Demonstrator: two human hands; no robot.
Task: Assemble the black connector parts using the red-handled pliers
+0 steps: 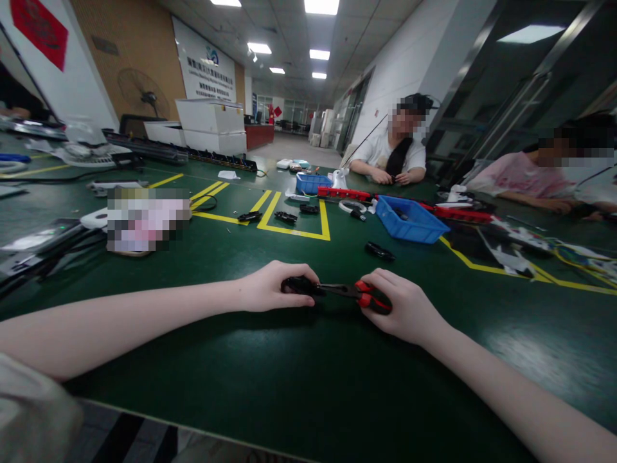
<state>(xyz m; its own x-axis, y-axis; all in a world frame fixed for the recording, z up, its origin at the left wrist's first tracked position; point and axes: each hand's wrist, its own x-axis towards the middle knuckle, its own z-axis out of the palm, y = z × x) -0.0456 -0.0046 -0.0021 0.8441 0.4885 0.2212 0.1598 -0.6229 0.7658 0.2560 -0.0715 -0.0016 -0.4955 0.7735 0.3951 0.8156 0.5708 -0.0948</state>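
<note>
My left hand [274, 287] is closed around a small black part [299, 285], whose exact kind I cannot make out. My right hand [402, 302] grips the red-and-black handles of a pair of needle-nose pliers [341, 290]. The jaws point left and meet the right end of the black part, just above the green table [308, 379]. Whether the tips clamp it is too small to tell. A similar black part [380, 251] lies beyond my right hand, and several more, such as this black piece [286, 217], rest near yellow tape lines.
A blue bin [409, 220] and a smaller blue bin [313, 183] stand farther back beside a red strip [344, 193]. A phone-like object [148, 222], partly blurred out, lies at left near cables. Across the table sit a person in white [390, 154] and a person in pink [525, 173].
</note>
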